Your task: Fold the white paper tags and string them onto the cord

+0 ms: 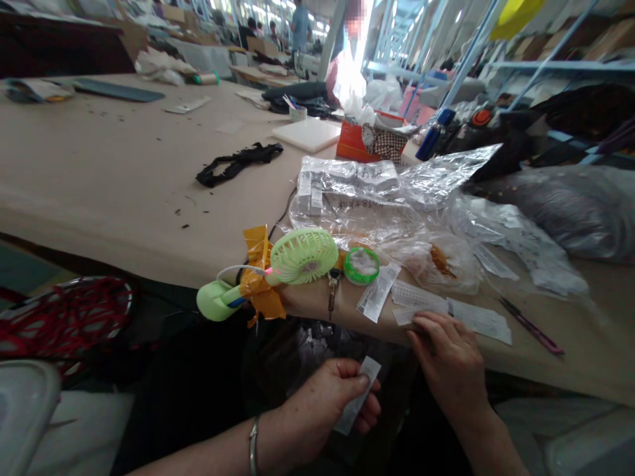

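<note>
My left hand (333, 395) is below the table edge, its fingers pinched on a small white paper label (358, 394). My right hand (449, 360) rests at the table's front edge, fingers bent down onto a row of white printed labels (449, 309). Another loose label strip (378, 291) lies just left of them. A green handheld fan (278, 268), taped with orange tape, lies on the edge to the left. A small green round tin (362, 266) sits beside it.
Crumpled clear plastic bags (397, 192) cover the table behind the labels. Purple-handled snips (532, 325) lie at the right. A black fabric strip (238, 163), a white board (306, 134) and an orange tissue box (364, 141) sit farther back. People stand in the distance.
</note>
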Tool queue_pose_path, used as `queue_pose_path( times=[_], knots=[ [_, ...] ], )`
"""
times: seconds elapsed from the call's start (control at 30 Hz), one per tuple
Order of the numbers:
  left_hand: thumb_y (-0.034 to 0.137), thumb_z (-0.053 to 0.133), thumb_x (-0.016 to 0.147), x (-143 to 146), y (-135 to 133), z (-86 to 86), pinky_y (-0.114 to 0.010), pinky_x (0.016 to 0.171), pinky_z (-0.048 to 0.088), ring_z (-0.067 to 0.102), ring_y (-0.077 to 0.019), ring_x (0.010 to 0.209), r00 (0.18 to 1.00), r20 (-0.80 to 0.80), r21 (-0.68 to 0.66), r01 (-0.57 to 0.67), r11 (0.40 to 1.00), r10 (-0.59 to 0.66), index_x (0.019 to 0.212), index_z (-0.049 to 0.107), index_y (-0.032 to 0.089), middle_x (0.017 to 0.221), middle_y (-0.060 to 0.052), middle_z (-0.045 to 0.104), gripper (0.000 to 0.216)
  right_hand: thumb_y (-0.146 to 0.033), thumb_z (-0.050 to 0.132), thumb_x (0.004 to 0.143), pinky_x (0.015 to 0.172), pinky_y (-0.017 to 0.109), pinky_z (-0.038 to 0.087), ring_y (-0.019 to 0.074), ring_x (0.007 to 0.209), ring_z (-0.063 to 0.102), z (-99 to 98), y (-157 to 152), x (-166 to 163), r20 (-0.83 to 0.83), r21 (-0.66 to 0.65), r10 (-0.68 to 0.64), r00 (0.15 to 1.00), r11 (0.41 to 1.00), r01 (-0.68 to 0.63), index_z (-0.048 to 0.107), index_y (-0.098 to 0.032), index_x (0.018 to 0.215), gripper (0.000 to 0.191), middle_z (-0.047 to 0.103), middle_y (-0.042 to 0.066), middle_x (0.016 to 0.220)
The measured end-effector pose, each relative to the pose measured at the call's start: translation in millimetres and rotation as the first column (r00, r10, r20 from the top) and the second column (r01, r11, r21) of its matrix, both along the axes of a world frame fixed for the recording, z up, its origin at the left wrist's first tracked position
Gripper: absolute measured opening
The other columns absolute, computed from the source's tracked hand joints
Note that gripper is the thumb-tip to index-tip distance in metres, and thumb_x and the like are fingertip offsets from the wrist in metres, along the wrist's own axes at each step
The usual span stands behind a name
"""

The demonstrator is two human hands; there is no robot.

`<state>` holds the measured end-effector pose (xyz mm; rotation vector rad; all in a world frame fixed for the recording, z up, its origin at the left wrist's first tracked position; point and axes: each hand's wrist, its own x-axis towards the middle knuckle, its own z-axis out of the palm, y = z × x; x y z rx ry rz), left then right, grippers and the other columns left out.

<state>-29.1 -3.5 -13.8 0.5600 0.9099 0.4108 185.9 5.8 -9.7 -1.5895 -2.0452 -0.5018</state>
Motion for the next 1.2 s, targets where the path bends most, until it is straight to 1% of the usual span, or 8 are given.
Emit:
queue_pose_path(
  times=[0.1,0.27,0.5,0.63,0.97,1.03,1.1,1.2],
  knots=[
    [0.038,0.065,0.074,2,2,0.7,-0.024,0.055,0.044,0.059,-0.0114,0.053,1.0,0.021,-0.011,-0.01,1.0,0.01,0.086,0.061,0.011,0.064,-0.004,0.064,0.03,-0.033,0.052,0.092,0.086,0.041,0.046,0.0254,0.096,0.058,-0.4,3,1,0.021,-0.036,-0.014,1.0,0.999,0.015,0.061,-0.016,0.114,0.029,0.067,0.01,0.101],
    [0.04,0.065,0.078,5,4,3.3,-0.024,0.054,0.045,0.06,-0.0119,0.052,0.995,0.099,-0.1,-0.01,0.995,0.02,0.088,0.061,0.01,0.067,-0.006,0.065,0.032,-0.016,0.056,0.088,0.084,0.036,0.05,0.0195,0.089,0.062,1.1,-6,3,-0.116,0.035,0.092,0.989,0.995,-0.088,0.067,-0.02,0.095,0.014,0.067,0.005,0.092],
    [0.025,0.068,0.075,10,10,14.4,-0.024,0.057,0.046,0.058,-0.0103,0.054,0.954,0.265,-0.199,-0.087,0.976,0.139,0.082,0.065,0.008,0.067,-0.004,0.063,0.018,-0.006,0.06,0.083,0.088,0.042,0.052,0.0215,0.101,0.063,6.2,-40,-38,-0.321,0.033,0.445,0.836,0.888,-0.459,0.068,-0.022,0.098,0.024,0.069,0.004,0.094],
    [0.018,0.07,0.07,12,9,14.4,-0.018,0.05,0.038,0.052,-0.0061,0.052,0.926,0.28,-0.25,-0.183,0.951,0.252,0.07,0.064,0.008,0.061,0.0,0.057,0.011,-0.006,0.06,0.085,0.092,0.042,0.05,0.0204,0.101,0.063,-4.5,-51,-55,-0.277,-0.018,0.442,0.853,0.886,-0.464,0.069,-0.021,0.096,0.021,0.071,0.004,0.091],
    [0.022,0.072,0.073,13,2,10.1,-0.017,0.051,0.039,0.055,-0.0062,0.052,0.944,0.213,-0.192,-0.211,0.958,0.251,0.077,0.062,0.009,0.064,-0.001,0.06,0.016,-0.008,0.059,0.085,0.093,0.041,0.049,0.0214,0.105,0.06,-3.4,-54,-53,-0.303,-0.008,0.455,0.837,0.877,-0.48,0.064,-0.018,0.105,0.023,0.069,0.005,0.096],
    [0.029,0.066,0.08,12,3,9.5,-0.021,0.055,0.046,0.059,-0.0103,0.054,0.968,0.159,-0.179,-0.166,0.97,0.195,0.084,0.062,0.01,0.068,-0.004,0.064,0.02,-0.015,0.058,0.088,0.092,0.042,0.05,0.024,0.109,0.057,-2.0,-49,-31,-0.265,-0.003,0.376,0.888,0.921,-0.391,0.058,-0.017,0.118,0.03,0.067,0.009,0.103],
    [0.032,0.061,0.085,12,4,9.1,-0.024,0.057,0.049,0.062,-0.0129,0.056,0.985,0.082,-0.164,-0.136,0.977,0.151,0.09,0.06,0.009,0.07,-0.007,0.065,0.024,-0.028,0.055,0.091,0.092,0.046,0.049,0.0282,0.113,0.054,-0.9,-40,-2,-0.196,0.021,0.15,0.969,0.989,-0.148,0.05,-0.015,0.13,0.041,0.062,0.014,0.111],
    [0.03,0.057,0.088,12,5,10.2,-0.023,0.055,0.048,0.062,-0.0131,0.054,0.991,0.018,-0.155,-0.132,0.979,0.136,0.093,0.058,0.009,0.067,-0.007,0.065,0.022,-0.05,0.046,0.092,0.092,0.055,0.045,0.0357,0.114,0.052,-1.9,-28,38,-0.021,0.023,-0.227,0.974,0.974,0.227,0.045,-0.01,0.136,0.059,0.058,0.02,0.118]
  ],
)
